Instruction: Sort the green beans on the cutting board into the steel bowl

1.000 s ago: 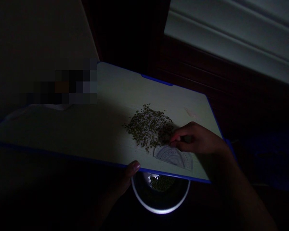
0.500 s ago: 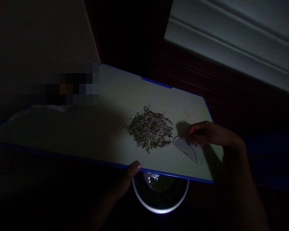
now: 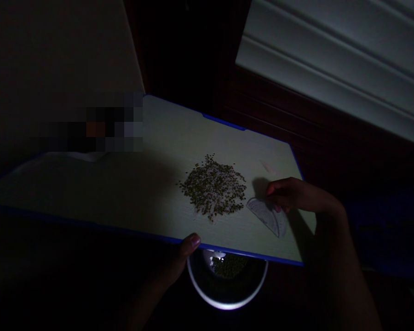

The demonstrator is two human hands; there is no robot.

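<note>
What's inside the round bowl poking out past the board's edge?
Small greenish grains lie inside the bowl. The board hides its far part, so anything there can't be seen.

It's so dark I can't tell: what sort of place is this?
Perhaps a dim room at home: a blue-edged board holds small green grains and a protractor, and a bowl shows below its near edge.
</note>
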